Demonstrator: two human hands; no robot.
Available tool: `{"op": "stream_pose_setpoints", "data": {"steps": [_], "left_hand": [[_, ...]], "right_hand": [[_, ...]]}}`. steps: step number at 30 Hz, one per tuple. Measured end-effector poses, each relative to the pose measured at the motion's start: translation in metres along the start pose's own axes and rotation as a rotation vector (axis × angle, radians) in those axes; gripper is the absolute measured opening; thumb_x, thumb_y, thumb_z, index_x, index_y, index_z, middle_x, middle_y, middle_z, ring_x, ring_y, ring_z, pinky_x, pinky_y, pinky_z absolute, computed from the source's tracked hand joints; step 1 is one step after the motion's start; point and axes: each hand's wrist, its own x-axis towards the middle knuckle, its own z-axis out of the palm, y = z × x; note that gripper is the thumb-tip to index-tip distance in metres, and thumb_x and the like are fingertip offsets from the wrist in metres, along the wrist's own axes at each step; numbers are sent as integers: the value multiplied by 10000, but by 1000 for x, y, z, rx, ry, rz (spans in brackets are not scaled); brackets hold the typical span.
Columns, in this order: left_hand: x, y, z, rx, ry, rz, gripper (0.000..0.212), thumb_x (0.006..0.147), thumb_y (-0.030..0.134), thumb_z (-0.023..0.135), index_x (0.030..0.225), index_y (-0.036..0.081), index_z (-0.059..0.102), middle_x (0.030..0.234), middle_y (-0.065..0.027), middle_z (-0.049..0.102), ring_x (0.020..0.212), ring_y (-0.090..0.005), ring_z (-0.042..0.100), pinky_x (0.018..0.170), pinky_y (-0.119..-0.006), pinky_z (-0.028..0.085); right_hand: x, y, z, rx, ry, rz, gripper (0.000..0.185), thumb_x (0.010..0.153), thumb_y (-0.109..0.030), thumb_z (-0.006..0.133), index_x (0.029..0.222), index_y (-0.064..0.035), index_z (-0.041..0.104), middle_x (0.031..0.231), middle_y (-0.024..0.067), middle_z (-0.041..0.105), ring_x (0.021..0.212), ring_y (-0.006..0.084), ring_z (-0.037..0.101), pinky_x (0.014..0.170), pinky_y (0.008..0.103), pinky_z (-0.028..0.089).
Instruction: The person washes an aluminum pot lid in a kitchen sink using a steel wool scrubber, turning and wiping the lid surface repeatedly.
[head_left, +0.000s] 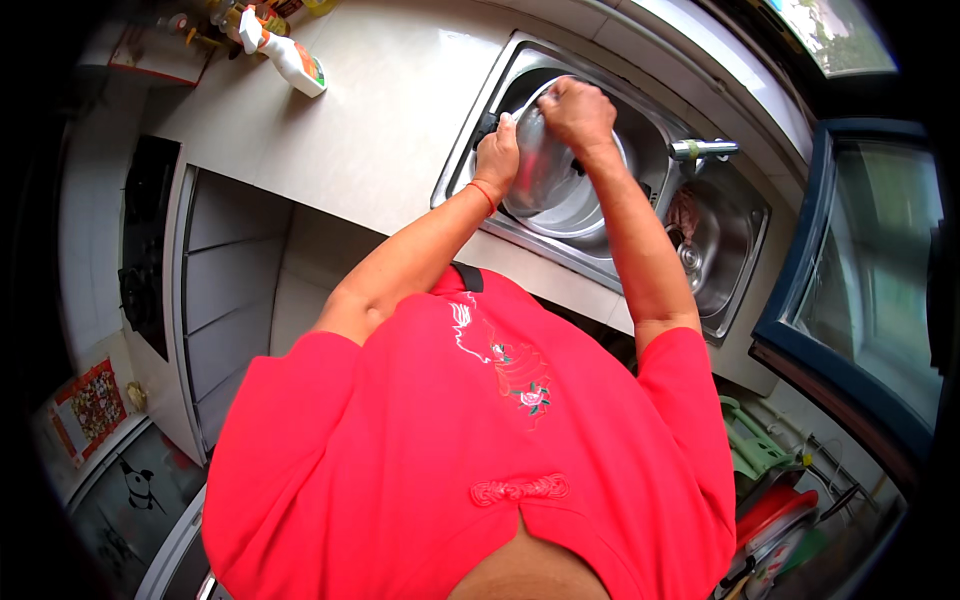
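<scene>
Both of my hands are over the left bowl of a stainless steel sink (651, 154). A round metal pot (574, 226) sits in that bowl, with a dark handle (487, 124) at its left side. Tilted over the pot is a clear round piece, apparently a glass lid (541, 169), partly blurred and reflecting red. My left hand (498, 156) grips its left edge, thumb pointing up. At the upper edge is my right hand (577, 112), its fingers curled down against the glass. Whether anything is inside those fingers is hidden.
A chrome faucet (703, 149) reaches over the divider. In the right bowl lie a brownish cloth (682, 214) and a drain strainer (690, 257). A white spray bottle (289, 58) stands on the counter (375, 112). An open blue-framed window (780, 300) juts in at right.
</scene>
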Motion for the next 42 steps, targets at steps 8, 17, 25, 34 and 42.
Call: {"op": "stream_pose_setpoints", "data": {"steps": [8,17,25,34,42], "left_hand": [[14,-21,-1,-774,-135,-466,578,915,480,375,938,-49,607,868,-123,603,786,-193,553,714,-321,450],[2,8,-4,-669,-168,-442,524,893,416,425,965,-73,602,890,-113,601,808,-184,558,720,-316,446],[-7,22,2,-303,-120,-227,587,921,427,365,870,-104,609,792,-148,612,765,-224,546,740,-330,426],[-7,23,-17,-856,-523,-322,470,943,378,337,1023,8,614,909,-79,634,839,-170,588,792,-305,473],[-34,-4,-26,-694,-258,-393,485,869,402,606,1135,1,545,1017,-75,612,905,-175,573,820,-324,478]], "right_hand": [[-67,-12,32,-10,29,-474,82,749,-181,601,803,-121,584,758,90,579,705,294,614,577,414,488],[-67,-10,31,73,174,-328,151,738,-206,650,850,-136,576,775,65,589,715,265,616,596,395,490],[-3,8,11,149,171,141,270,721,-280,652,941,-129,609,901,127,664,854,316,643,744,423,493],[5,27,13,195,46,308,405,690,-392,631,1023,-161,641,957,153,671,947,319,632,834,407,473],[11,68,52,477,128,394,381,666,-393,623,934,-125,666,953,158,667,924,319,631,817,386,481]]}}
